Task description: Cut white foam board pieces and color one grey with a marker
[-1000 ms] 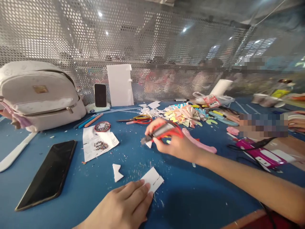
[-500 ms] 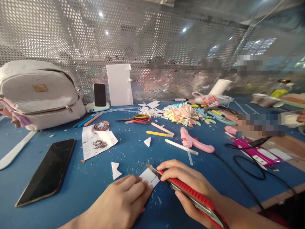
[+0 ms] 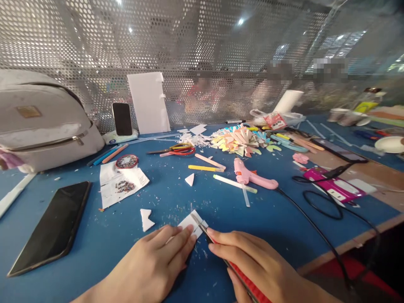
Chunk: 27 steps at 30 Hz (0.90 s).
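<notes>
Pressed against the blue tabletop under the fingers of my left hand (image 3: 154, 259) is a small white foam board piece (image 3: 187, 220) with dark marks on it. My right hand (image 3: 257, 259) grips a red utility knife (image 3: 249, 285), its thin blade resting over the piece's right part. Fine white crumbs lie around the piece. To the left of it sits a notched white scrap (image 3: 146, 220), and farther back a small white triangle (image 3: 190, 180). My left hand partly covers the piece.
A pink glue gun (image 3: 252, 179) with a black cord lies right of centre. Behind it is a pile of coloured paper pieces (image 3: 238, 141). Scissors (image 3: 176, 149), markers (image 3: 206, 168), a large phone (image 3: 52, 227) and a backpack (image 3: 47, 126) are also on the table.
The view has shifted, so most things sit higher and farther left. The knife has tilted and its blade now lies farther over the white piece. Both hands keep their holds.
</notes>
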Available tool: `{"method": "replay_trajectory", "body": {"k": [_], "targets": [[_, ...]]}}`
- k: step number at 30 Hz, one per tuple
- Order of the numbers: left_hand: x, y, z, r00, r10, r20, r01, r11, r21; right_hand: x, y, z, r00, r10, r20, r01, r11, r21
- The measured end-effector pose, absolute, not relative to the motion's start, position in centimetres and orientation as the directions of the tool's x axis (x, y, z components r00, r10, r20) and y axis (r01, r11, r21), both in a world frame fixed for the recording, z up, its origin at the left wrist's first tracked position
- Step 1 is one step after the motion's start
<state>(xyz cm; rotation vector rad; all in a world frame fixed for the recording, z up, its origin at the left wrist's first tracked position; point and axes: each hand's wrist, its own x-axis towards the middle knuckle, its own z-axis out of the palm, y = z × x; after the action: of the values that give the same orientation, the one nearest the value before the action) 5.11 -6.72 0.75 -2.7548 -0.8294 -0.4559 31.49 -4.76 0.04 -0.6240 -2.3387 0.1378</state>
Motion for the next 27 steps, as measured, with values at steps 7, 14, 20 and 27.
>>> {"method": "replay_trajectory", "body": {"k": [7, 14, 20, 27], "targets": [[5.3, -6.8, 1.2, 0.811, 0.496, 0.310, 0.554, -0.821, -0.136, 31.8, -5.3, 0.0, -0.658, 0.451, 0.603, 0.402, 0.887, -0.225], [5.2, -6.9, 0.8, 0.805, 0.508, 0.306, 0.560, -0.821, -0.109, 32.1, -6.0, -0.3, -0.657, 0.441, 0.612, 0.420, 0.888, -0.188], [5.0, -7.0, 0.2, 0.798, 0.524, 0.299, 0.574, -0.812, -0.107, 32.2, -6.0, -0.4, -0.673, 0.431, 0.602, 0.426, 0.890, -0.161], [4.8, -7.1, 0.2, 0.810, 0.531, 0.249, 0.565, -0.820, -0.090, 33.0, -7.1, 1.1, -0.720, 0.428, 0.547, 0.453, 0.886, -0.097]]}}
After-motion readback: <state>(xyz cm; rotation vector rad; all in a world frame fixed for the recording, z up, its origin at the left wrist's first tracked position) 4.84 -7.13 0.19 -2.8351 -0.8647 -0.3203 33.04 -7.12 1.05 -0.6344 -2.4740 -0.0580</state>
